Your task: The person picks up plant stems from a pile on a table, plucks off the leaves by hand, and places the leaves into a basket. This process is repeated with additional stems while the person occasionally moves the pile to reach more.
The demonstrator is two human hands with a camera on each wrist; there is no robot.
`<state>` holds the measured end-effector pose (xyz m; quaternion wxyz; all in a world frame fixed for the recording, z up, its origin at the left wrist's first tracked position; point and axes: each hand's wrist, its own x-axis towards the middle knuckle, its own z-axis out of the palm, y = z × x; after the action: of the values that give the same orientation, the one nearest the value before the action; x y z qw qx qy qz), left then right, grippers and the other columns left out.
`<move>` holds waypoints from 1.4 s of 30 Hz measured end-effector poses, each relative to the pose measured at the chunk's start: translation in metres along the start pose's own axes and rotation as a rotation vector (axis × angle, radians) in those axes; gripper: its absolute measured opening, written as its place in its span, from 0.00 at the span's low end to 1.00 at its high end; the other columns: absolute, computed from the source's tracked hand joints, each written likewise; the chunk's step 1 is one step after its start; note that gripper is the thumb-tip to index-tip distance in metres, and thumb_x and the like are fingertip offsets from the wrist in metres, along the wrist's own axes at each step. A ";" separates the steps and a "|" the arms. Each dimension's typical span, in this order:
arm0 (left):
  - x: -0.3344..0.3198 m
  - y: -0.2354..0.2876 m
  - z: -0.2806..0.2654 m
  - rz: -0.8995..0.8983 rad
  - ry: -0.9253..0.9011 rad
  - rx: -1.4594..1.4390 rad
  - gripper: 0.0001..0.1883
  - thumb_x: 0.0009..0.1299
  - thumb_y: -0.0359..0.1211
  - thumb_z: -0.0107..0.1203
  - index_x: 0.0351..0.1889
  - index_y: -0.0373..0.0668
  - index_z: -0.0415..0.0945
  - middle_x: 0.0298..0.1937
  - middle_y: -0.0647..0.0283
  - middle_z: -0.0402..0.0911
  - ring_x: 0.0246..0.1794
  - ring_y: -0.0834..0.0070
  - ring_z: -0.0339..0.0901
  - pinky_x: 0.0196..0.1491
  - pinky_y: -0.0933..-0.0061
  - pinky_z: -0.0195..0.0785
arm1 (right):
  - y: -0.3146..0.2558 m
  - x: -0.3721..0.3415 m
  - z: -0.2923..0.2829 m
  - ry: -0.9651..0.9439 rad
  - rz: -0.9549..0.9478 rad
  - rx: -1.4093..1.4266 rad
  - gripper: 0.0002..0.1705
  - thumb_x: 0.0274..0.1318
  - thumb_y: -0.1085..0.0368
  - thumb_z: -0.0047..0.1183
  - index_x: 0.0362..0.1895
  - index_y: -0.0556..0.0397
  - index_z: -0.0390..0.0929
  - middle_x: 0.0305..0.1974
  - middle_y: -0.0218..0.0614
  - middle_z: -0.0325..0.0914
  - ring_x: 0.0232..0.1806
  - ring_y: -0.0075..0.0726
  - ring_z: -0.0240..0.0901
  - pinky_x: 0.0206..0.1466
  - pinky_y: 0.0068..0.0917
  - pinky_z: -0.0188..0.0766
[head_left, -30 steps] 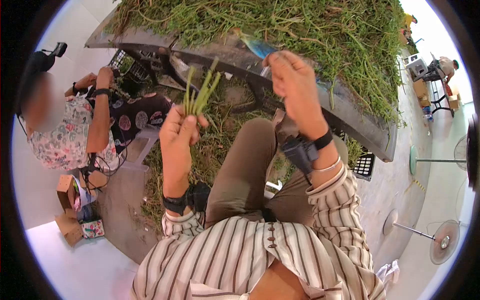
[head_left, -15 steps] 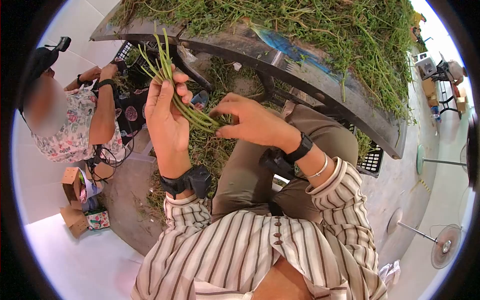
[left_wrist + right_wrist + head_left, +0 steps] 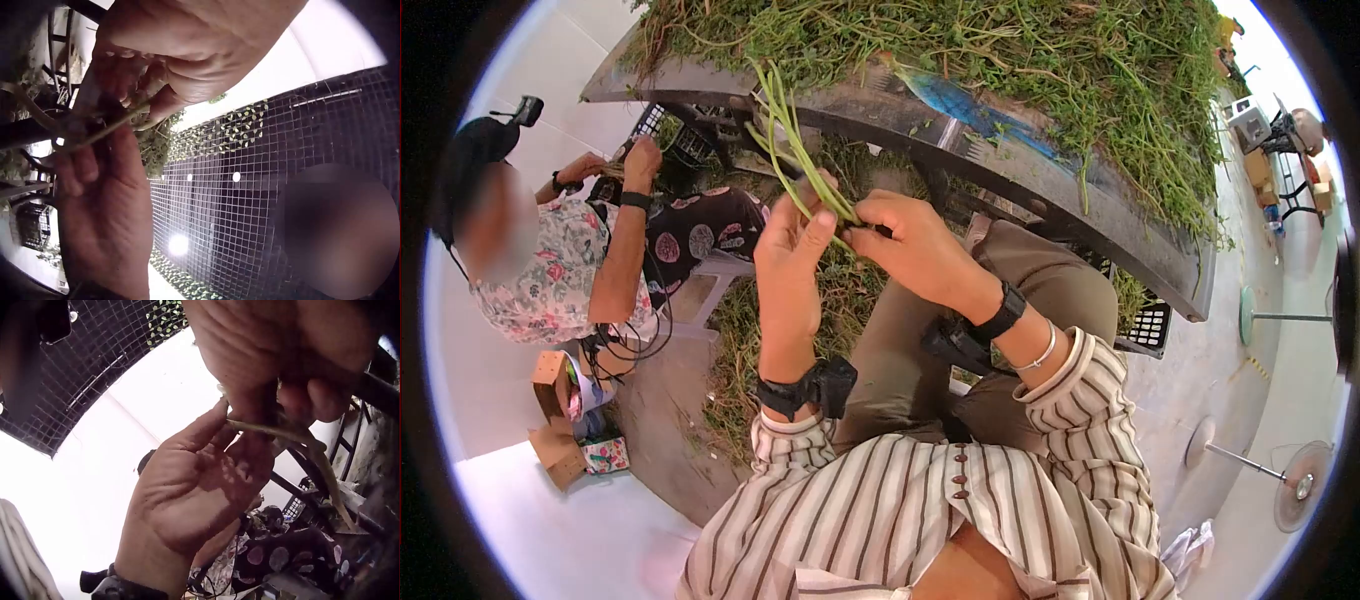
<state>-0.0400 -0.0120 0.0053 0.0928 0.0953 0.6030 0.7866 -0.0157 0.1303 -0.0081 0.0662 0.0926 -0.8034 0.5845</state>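
A small bundle of long green stems (image 3: 785, 130) stands up from my left hand (image 3: 792, 265), whose thumb and fingers grip it near the lower ends. Beside it, my right hand (image 3: 920, 250) pinches the lower ends of the stems, fingertips close to the left fingers. In the left wrist view a stem (image 3: 103, 130) crosses between the left hand (image 3: 109, 212) and the right hand (image 3: 194, 50). The right wrist view has a stem (image 3: 269, 430) passing between both hands; the exact contact of some fingertips is hidden.
A dark table (image 3: 1140, 240) ahead bears a wide heap of leafy green plants (image 3: 1000, 50). More greenery (image 3: 745, 370) lies on the floor below. At the left sits a person in a floral top (image 3: 560, 270). A black crate (image 3: 1148, 328) is under the table's right side.
The left hand has moved right and down since half a second ago, bringing the stems with it. The right hand has closed its fingertips on their lower ends, after being up by the table earlier.
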 end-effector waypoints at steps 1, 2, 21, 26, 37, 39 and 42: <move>-0.002 -0.002 -0.001 -0.011 -0.021 0.076 0.18 0.67 0.32 0.49 0.53 0.33 0.68 0.50 0.60 0.73 0.49 0.75 0.69 0.52 0.76 0.61 | 0.002 0.000 0.001 0.022 -0.004 0.033 0.11 0.47 0.65 0.53 0.24 0.62 0.69 0.22 0.44 0.63 0.24 0.45 0.62 0.29 0.35 0.58; -0.003 -0.006 -0.002 0.006 0.014 0.104 0.16 0.67 0.33 0.50 0.49 0.33 0.72 0.46 0.62 0.75 0.44 0.78 0.70 0.47 0.79 0.61 | 0.001 0.000 0.001 0.043 -0.008 0.067 0.12 0.48 0.65 0.53 0.24 0.62 0.69 0.21 0.44 0.62 0.24 0.44 0.61 0.28 0.35 0.57; -0.016 -0.017 -0.016 0.002 0.213 -0.310 0.10 0.71 0.36 0.44 0.35 0.39 0.70 0.39 0.60 0.76 0.37 0.77 0.75 0.40 0.80 0.69 | -0.009 0.009 -0.021 0.336 0.192 0.876 0.10 0.60 0.65 0.43 0.33 0.59 0.72 0.21 0.24 0.61 0.17 0.15 0.54 0.17 0.17 0.60; -0.013 -0.013 -0.011 0.044 0.212 -0.344 0.10 0.71 0.36 0.44 0.34 0.40 0.70 0.38 0.61 0.76 0.35 0.79 0.73 0.36 0.82 0.67 | -0.011 0.009 -0.026 0.365 0.153 0.896 0.10 0.60 0.64 0.44 0.34 0.59 0.71 0.21 0.24 0.61 0.19 0.15 0.56 0.18 0.18 0.61; -0.005 0.001 -0.072 0.168 0.339 -0.250 0.10 0.70 0.37 0.46 0.37 0.40 0.69 0.34 0.67 0.71 0.27 0.86 0.63 0.27 0.89 0.58 | -0.016 0.010 -0.075 0.597 -0.015 0.768 0.10 0.58 0.63 0.45 0.32 0.57 0.72 0.22 0.25 0.65 0.16 0.16 0.59 0.17 0.15 0.59; -0.010 0.013 -0.051 0.174 0.432 -0.082 0.10 0.70 0.36 0.47 0.37 0.39 0.70 0.32 0.68 0.72 0.26 0.86 0.63 0.26 0.89 0.57 | -0.018 0.011 -0.058 0.540 0.067 0.754 0.10 0.57 0.62 0.46 0.31 0.57 0.72 0.21 0.24 0.65 0.13 0.17 0.59 0.16 0.14 0.57; -0.008 0.020 -0.010 0.000 0.228 0.056 0.09 0.68 0.35 0.49 0.36 0.38 0.72 0.29 0.68 0.72 0.24 0.86 0.63 0.23 0.88 0.58 | -0.016 0.007 -0.036 0.344 0.179 0.535 0.10 0.56 0.64 0.47 0.28 0.59 0.70 0.19 0.28 0.63 0.15 0.18 0.59 0.18 0.20 0.56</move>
<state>-0.0359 -0.0281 0.0216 0.0208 0.0076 0.6315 0.7750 -0.0189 0.1592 0.0193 0.1226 -0.0643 -0.6035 0.7853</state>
